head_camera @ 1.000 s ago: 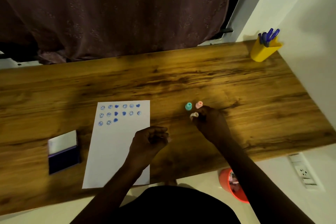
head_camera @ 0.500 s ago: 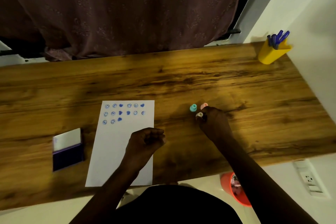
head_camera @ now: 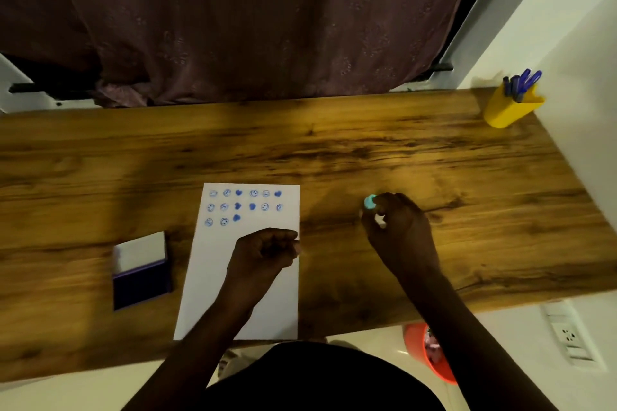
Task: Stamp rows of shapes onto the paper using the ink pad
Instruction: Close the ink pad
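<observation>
**Right hand over the stamps**

The right hand curls around a white stamp, the teal stamp touching its fingertips. The left hand, a loose fist, rests mid-frame on the paper. The ink pad lies open at left.

teal stamp: partly hidden behind right hand
white stamp: mostly covered by fingers
orange bin: partly behind forearm
stamped prints: detail too small

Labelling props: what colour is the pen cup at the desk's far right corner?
Yellow. The pen cup holds blue pens; the head view shows it clearly.
</observation>
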A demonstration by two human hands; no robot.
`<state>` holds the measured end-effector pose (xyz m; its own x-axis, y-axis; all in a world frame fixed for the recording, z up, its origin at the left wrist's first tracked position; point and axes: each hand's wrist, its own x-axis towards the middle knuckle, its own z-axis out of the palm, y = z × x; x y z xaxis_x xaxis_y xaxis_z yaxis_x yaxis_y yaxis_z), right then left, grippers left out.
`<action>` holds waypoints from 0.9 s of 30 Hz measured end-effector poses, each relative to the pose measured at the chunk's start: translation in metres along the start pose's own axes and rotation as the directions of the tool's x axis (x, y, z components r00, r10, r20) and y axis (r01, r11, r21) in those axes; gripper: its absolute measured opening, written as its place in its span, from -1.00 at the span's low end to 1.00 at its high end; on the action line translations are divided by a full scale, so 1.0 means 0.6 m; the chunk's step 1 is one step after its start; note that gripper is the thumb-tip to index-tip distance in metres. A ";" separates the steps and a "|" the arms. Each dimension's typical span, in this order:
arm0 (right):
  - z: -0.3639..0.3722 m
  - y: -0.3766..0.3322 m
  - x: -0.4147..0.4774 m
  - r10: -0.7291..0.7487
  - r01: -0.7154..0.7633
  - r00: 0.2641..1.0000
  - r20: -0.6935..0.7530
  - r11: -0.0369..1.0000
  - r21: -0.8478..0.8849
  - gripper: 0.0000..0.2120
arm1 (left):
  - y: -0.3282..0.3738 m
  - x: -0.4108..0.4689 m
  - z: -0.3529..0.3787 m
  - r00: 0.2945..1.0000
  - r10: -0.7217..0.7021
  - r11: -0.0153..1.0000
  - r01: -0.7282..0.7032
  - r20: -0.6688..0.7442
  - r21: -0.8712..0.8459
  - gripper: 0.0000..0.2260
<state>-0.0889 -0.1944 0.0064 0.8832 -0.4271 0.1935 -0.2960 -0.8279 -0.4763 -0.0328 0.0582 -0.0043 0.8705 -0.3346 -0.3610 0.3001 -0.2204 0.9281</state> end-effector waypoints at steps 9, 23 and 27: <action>0.076 -0.185 -0.034 -0.052 -0.015 0.962 0.267 0.969 0.245 -0.84 | -0.025 -0.022 -0.117 0.992 -0.047 0.998 0.042 -0.121 -0.045 -0.78; 0.208 -0.381 -0.064 -0.095 -0.080 0.894 0.438 0.928 0.364 -0.82 | -0.072 -0.074 -0.347 0.942 0.002 1.000 -0.009 -0.337 -0.021 -0.83; 0.243 -0.412 -0.069 -0.104 -0.103 0.857 0.505 0.925 0.365 -0.81 | -0.105 -0.072 -0.397 0.912 0.015 0.999 0.006 -0.409 0.051 -0.84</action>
<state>0.0010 0.0809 -0.0091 0.9712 -0.0967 -0.2178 -0.2322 -0.5896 -0.7736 0.0036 0.3046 -0.0253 0.9584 0.0661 -0.2778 0.2852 -0.2690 0.9199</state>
